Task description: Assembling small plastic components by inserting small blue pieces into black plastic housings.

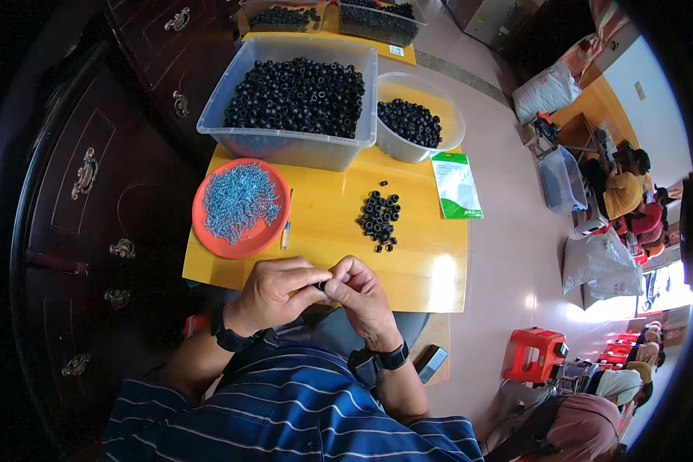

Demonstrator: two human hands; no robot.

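Observation:
My left hand [276,289] and my right hand [363,302] meet at the near edge of a yellow table [319,204]. Between their pinched fingertips sits a small black ring-shaped part [320,285], mostly covered by the fingers. Beyond my right hand lies a loose pile of black cylindrical parts [379,217] with holes through them. An orange-red plate [235,250] past my left hand carries a heap of small silvery screw-like pieces [241,202]. Beside the plate lies a slim pen-like tool [286,231].
A clear rectangular bin [285,146] and a round tub [456,127], both holding black parts, stand at the table's far side. A green-and-white packet [456,185] lies at the right edge. Dark drawers [77,231] flank the left. Right: a red stool [535,356], sacks [602,266] and seated people.

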